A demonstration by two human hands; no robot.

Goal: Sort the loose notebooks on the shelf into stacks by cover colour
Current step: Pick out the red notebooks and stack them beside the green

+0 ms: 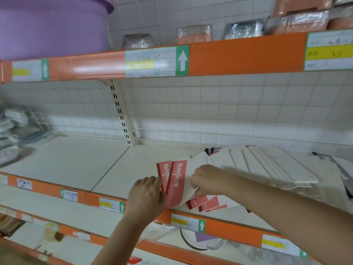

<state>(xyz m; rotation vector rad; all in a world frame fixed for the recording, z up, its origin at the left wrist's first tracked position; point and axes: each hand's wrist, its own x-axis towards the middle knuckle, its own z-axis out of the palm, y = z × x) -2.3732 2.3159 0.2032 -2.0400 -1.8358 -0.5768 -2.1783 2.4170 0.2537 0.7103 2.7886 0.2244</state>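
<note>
The thin, red-banded white paper notebooks [176,183], fanned at the shelf [76,159] front edge at 5 o'clock, look light, floppy and slippery, best pinched by their spines as the left hand [146,196] and right hand [202,179] grip them.

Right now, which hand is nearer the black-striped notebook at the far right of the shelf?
Right. The right hand grips the red notebooks mid-shelf, on the side toward the black-striped notebook; the left hand holds them from the far side.

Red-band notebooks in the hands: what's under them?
Under the red-band notebooks held by the left hand and right hand, more red-band covers fan out on the shelf. How many lie beneath is hidden.
</note>
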